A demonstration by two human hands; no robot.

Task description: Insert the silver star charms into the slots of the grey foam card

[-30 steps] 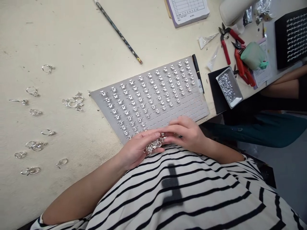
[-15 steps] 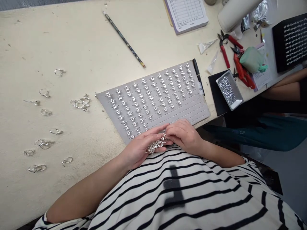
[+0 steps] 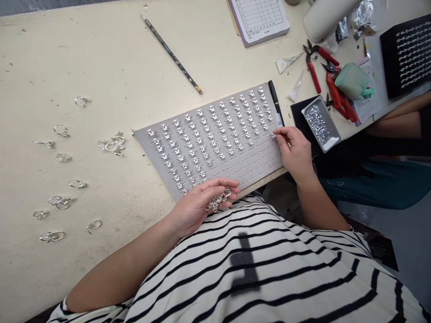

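A grey slotted ring board [image 3: 249,168] lies at the table's edge in front of me, with rows of silver rings [image 3: 202,130] standing in its slots. My left hand [image 3: 198,202] is cupped around a small heap of silver rings [image 3: 217,202], just off the board's near edge. At the board's right side my right hand [image 3: 296,150] pinches a silver ring [image 3: 273,134] between thumb and forefinger, at the end of a slot row. Most of that ring is hidden by the fingertips.
Loose rings [image 3: 62,202] are scattered on the table [image 3: 101,58] at left. A pencil [image 3: 171,54] and form pad [image 3: 261,22] lie beyond the board. To the right are a black pen [image 3: 275,101], red-handled pliers [image 3: 313,72], a bead tray [image 3: 332,134] and another person's arm [image 3: 397,119].
My right hand has left the heap in my left palm and moved right and away from me to the board's right side, carrying a ring. My left hand stays nearly still.
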